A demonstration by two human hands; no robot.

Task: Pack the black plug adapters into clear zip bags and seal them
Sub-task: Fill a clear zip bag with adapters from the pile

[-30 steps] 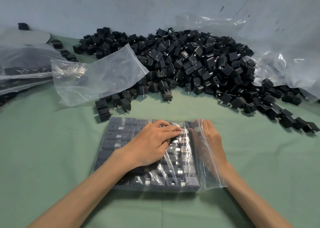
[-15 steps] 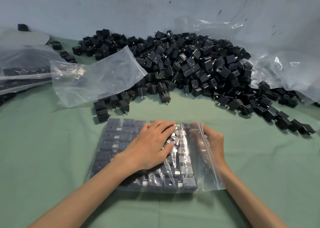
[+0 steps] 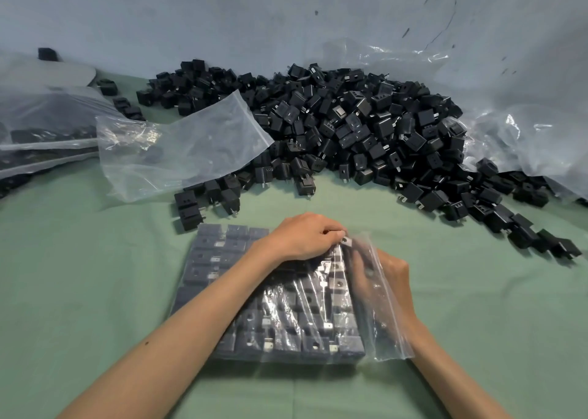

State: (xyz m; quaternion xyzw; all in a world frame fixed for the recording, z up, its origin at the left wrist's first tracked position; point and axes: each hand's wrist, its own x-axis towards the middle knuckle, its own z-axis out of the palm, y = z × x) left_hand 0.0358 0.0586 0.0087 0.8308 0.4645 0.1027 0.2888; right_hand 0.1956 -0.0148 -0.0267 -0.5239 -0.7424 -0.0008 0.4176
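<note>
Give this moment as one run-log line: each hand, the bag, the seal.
left hand: fingers curled on zip bag far corner | right hand: at open mouth, fingers blurred | seal: not done

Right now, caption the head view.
Left hand grips the filled zip bag; right hand reaches into its mouth, adapter heap behind.

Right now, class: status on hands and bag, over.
Left hand pinches top of filled zip bag. Right hand inside its open mouth, blurred. Bag unsealed. Loose adapter pile beyond, apart.
</note>
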